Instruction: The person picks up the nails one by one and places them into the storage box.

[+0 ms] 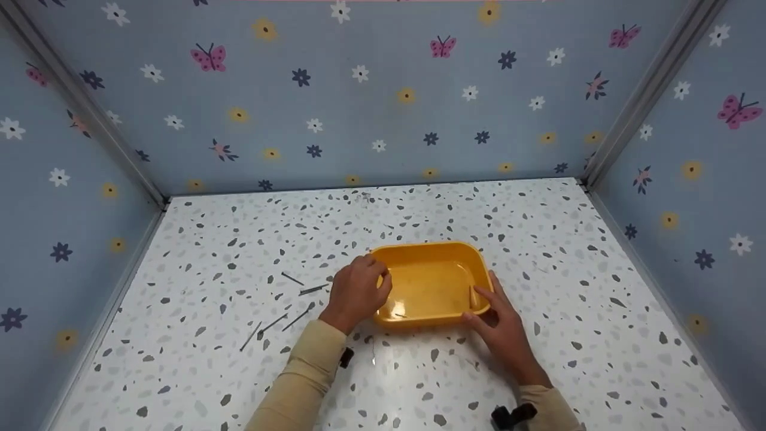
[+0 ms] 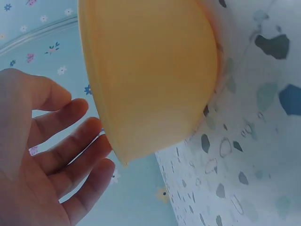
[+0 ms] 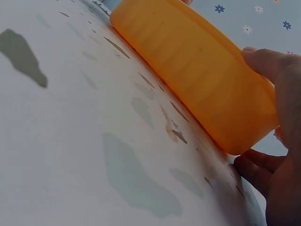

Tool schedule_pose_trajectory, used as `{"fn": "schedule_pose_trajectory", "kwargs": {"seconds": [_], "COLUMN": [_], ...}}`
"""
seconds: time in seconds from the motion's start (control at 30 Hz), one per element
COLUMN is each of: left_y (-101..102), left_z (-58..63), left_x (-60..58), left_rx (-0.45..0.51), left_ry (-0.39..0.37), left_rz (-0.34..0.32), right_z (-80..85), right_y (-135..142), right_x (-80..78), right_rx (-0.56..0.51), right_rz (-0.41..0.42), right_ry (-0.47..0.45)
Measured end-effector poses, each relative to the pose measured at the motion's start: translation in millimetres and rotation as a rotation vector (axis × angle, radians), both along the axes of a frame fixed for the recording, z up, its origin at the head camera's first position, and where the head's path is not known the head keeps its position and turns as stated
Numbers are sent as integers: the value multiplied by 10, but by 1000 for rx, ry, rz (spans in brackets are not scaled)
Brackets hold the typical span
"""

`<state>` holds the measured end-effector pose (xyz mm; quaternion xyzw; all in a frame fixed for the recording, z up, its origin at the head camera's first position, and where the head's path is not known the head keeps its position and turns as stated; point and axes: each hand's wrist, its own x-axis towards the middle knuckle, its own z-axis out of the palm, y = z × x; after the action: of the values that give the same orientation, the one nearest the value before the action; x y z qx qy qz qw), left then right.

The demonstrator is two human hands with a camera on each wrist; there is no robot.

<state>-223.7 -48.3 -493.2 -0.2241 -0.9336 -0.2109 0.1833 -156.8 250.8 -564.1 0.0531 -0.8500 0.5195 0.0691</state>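
Note:
A yellow plastic tray (image 1: pixel 428 320) with rounded corners sits on the speckled table, its floor mostly bare. My right hand (image 1: pixel 502 335) grips its right front corner; in the right wrist view the thumb lies on the rim and fingers touch the lower side. My left hand (image 1: pixel 359 290) is at the tray's left rim. In the left wrist view, the left fingers (image 2: pixel 75 141) are loosely bent beside the rim, with nothing visible between them. A thin dark piece (image 1: pixel 401 315) lies inside near the front wall. Several thin grey nails (image 1: pixel 273 324) lie left of my left hand.
The white speckled tabletop (image 1: pixel 538 239) is bounded by blue flowered panels (image 1: pixel 383 120) at the back and both sides. Another nail pair (image 1: pixel 314 289) lies close to my left wrist. Grey metal strips (image 1: pixel 634 102) run along the panel corners.

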Motion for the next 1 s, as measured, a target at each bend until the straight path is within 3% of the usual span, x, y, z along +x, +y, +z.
{"fn": "schedule_pose_trajectory", "kwargs": {"seconds": [0.27,0.7,1.0], "left_y": [-133,-336,-536], "left_z": [-13,-33,-68], "left_x": [19,34,134], "left_rx": [40,47,50], "left_ry": [72,36,-27], "left_rz": [46,91,114], "right_z": [11,3,-16], "right_y": [-9,-3,-4], "right_x": [14,2,-3], "right_rx": [10,30,1], "right_rz": [-3,-10,5], "right_ry": [-12,-15,7]}}
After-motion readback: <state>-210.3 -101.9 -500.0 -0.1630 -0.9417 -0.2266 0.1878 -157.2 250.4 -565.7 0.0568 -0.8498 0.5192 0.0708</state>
